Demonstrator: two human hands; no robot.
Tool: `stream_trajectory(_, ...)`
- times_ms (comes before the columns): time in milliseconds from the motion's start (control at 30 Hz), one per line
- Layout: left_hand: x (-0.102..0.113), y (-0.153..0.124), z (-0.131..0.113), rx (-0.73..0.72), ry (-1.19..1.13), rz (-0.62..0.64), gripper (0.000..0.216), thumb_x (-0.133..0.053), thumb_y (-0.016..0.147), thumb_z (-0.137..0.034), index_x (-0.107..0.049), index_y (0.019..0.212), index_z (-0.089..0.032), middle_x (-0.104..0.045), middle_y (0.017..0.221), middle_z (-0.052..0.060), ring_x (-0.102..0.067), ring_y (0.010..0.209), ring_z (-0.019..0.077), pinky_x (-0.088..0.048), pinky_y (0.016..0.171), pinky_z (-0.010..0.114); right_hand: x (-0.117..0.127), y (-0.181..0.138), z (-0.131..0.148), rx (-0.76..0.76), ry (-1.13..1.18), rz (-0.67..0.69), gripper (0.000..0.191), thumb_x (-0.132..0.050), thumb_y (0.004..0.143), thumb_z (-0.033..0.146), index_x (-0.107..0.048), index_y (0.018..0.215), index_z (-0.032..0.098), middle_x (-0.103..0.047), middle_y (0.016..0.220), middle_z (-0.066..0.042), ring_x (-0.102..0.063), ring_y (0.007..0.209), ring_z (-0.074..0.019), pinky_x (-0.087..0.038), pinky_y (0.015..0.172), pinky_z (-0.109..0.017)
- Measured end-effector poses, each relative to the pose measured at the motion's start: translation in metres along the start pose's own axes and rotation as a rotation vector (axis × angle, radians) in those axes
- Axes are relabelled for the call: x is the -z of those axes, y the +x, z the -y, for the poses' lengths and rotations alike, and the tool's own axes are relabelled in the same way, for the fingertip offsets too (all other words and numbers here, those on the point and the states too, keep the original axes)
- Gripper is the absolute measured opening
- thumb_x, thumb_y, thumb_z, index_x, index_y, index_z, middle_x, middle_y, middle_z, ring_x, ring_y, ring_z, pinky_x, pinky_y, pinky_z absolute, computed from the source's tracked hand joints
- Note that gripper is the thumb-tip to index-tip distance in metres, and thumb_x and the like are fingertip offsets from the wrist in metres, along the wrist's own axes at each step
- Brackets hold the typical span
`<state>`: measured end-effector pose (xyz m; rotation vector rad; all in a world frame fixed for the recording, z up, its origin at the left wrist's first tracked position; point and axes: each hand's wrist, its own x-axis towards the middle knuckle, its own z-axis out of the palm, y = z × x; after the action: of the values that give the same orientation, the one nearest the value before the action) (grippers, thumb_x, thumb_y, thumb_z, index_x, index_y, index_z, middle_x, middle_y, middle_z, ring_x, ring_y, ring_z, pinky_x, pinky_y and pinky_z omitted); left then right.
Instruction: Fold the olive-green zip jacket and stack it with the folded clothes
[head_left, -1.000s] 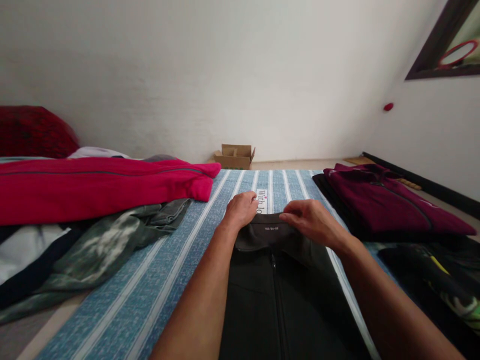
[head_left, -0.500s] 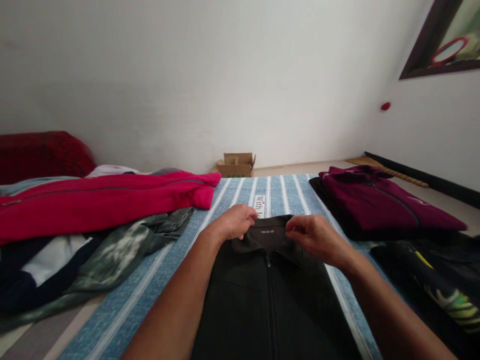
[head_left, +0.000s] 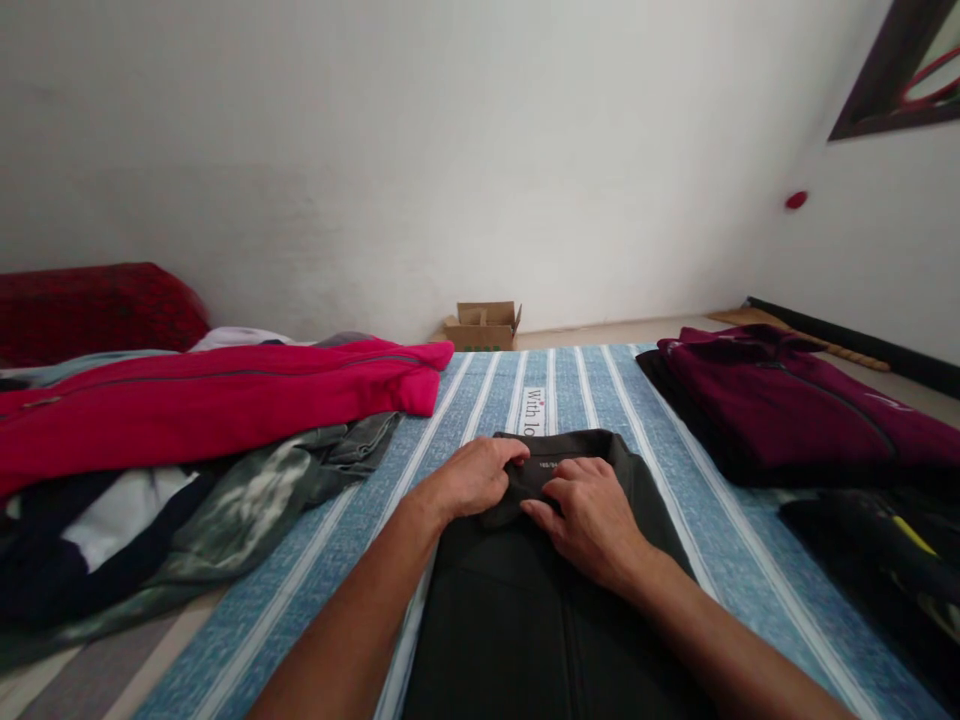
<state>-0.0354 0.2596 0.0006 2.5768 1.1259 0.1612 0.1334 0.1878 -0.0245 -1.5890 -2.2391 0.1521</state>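
A dark zip-up jacket (head_left: 495,620) lies front up and flat before me, its collar at the far end. My left hand (head_left: 476,478) is closed on the left side of the collar, thumb and fingers pinching the fabric. Over the middle of the neck opening, my right hand (head_left: 589,510) is bent with thumb and fingertips drawn together on the collar's front edge. It covers the top of the zip, so the zip pull is hidden. Part of the printed size label shows inside the collar between the hands.
Blue-and-white striped cloth (head_left: 337,560) lies under the jacket. To the left, a bright pink zip garment (head_left: 225,400) tops a loose heap of clothes. A folded maroon jacket (head_left: 795,410) lies at right, with dark clothes (head_left: 885,560) nearer. Behind stands a cardboard box (head_left: 484,328).
My right hand has left the right side of the collar and moved left and nearer to the neck's middle. My left hand stays at the left collar. The view has shifted slightly.
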Motion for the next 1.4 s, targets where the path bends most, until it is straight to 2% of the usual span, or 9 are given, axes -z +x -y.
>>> stream_trajectory(200,-0.003,0.002,0.001,0.016,0.094,-0.009,0.043,-0.043,0.066,-0.002,-0.063,0.101,-0.018,-0.064,0.1,0.005,-0.058,0.092,0.0178,-0.043,0.081,0.025,-0.007,-0.001,-0.001,0.023,0.067,-0.01,0.026,-0.055,0.083,0.039,-0.069,0.072,0.02,-0.064,0.086,-0.006,-0.054,0.09,-0.0221,-0.03,0.087,-0.039)
stream_trajectory(500,-0.002,0.004,0.004,-0.02,0.129,0.024,0.033,-0.047,0.064,-0.006,-0.067,0.088,-0.018,-0.061,0.088,0.004,-0.057,0.086,0.0175,-0.044,0.078,0.024,-0.02,-0.002,-0.007,0.025,0.253,-0.075,0.01,-0.067,0.073,0.026,-0.063,0.066,0.02,-0.065,0.087,-0.003,-0.055,0.089,-0.0211,-0.029,0.092,-0.042)
stream_trajectory(833,0.002,0.001,0.003,-0.026,0.074,0.088,0.028,-0.052,0.064,-0.012,-0.067,0.087,-0.017,-0.056,0.09,0.004,-0.056,0.076,0.0147,-0.044,0.067,0.022,-0.026,-0.002,-0.012,0.052,0.308,-0.086,0.01,-0.067,0.073,0.022,-0.061,0.065,0.019,-0.064,0.087,-0.002,-0.055,0.091,-0.0203,-0.029,0.092,-0.042)
stream_trajectory(1000,0.003,0.001,0.002,-0.02,0.058,0.122,0.03,-0.054,0.065,-0.012,-0.067,0.092,-0.019,-0.056,0.093,0.003,-0.056,0.08,0.015,-0.044,0.07,0.023,-0.027,-0.003,-0.013,0.072,0.314,-0.095,0.01,-0.066,0.074,0.023,-0.062,0.065,0.02,-0.064,0.086,-0.002,-0.055,0.09,-0.0198,-0.029,0.092,-0.042)
stream_trajectory(1200,0.002,0.0,0.001,-0.034,0.114,0.115,0.023,-0.055,0.065,-0.011,-0.065,0.085,-0.018,-0.056,0.09,0.003,-0.055,0.082,0.0162,-0.043,0.07,0.023,-0.027,-0.003,-0.014,0.086,0.324,-0.103,0.009,-0.066,0.074,0.022,-0.061,0.066,0.02,-0.063,0.085,-0.001,-0.055,0.088,-0.0189,-0.028,0.093,-0.042)
stream_trajectory(1400,0.001,0.001,0.002,-0.038,0.142,0.105,0.023,-0.055,0.068,-0.013,-0.066,0.087,-0.02,-0.058,0.092,0.002,-0.055,0.085,0.0162,-0.043,0.072,0.023,-0.027,-0.004,-0.013,0.08,0.34,-0.11,0.01,-0.065,0.074,0.022,-0.06,0.065,0.02,-0.063,0.083,-0.002,-0.055,0.086,-0.0191,-0.027,0.094,-0.042)
